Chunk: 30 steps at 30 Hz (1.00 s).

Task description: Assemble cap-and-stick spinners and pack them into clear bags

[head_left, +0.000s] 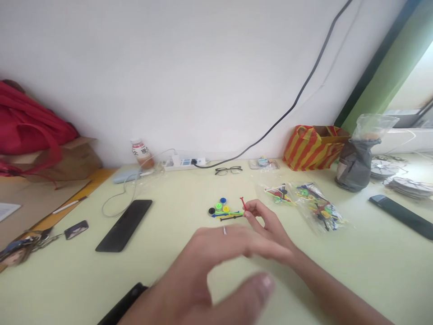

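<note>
My right hand [265,221] pinches a small red plastic stick [242,202] between thumb and forefinger, holding it nearly upright. Just left of these fingertips lie a black plastic arrow [231,218], a blue arrow [219,215] and small round discs: a black disc [211,211], a green disc [218,206], a yellow disc [226,209] and a blue disc [223,200]. Close to the camera, my left hand [219,266] is raised over the table, partly blurred, its thumb apart from the curved fingers, with nothing between them. It covers part of my right forearm.
Clear plastic bags [318,207] of similar coloured parts lie to the right. Glasses [229,170], a power strip [184,163] and a bottle [141,153] line the wall. A black flat case [124,225] is at left; a striped bag [309,149] stands back right.
</note>
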### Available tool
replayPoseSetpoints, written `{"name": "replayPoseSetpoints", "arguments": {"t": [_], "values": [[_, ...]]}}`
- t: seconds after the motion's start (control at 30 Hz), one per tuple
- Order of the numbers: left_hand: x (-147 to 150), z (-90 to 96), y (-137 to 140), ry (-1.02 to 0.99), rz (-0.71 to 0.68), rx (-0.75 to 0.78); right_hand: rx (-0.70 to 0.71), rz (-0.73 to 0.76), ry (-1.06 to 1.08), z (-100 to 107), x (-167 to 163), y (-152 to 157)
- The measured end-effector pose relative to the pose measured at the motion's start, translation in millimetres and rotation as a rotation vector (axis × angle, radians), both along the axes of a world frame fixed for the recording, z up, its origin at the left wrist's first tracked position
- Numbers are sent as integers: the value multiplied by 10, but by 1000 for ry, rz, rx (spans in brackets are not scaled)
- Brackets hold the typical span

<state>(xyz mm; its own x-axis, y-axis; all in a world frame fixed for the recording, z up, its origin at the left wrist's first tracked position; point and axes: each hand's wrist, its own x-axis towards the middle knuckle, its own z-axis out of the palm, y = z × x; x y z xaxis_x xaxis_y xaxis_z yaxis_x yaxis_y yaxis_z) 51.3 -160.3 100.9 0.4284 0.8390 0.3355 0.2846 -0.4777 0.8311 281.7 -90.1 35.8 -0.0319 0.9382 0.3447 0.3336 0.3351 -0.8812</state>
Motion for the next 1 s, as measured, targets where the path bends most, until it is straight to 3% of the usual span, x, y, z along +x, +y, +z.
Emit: {"name": "replayPoseSetpoints", "arguments": {"t": [0.07, 0.13, 0.3, 0.43, 0.57, 0.73, 0.87, 1.0], "values": [[99, 5, 315, 162, -6, 93, -24, 20, 54, 14, 19, 23], [138, -126, 555, 314, -11, 187, -81, 55, 109, 23, 34, 41], [63, -561, 770, 454, -146, 227, -168, 51, 144, 33, 39, 58], [44, -687, 806, 369, -168, 162, -236, 95, 223, 42, 39, 57], [46, -750, 864, 254, -103, 24, -323, 121, 382, 73, 35, 33], [35, -807, 919, 80, -34, -160, -351, 270, 459, 96, -28, -36], [56, -782, 923, -150, -78, -349, -324, 398, 406, 39, -107, -93], [83, -712, 881, -205, -165, -403, -278, 358, 270, -52, -147, -126]]}}
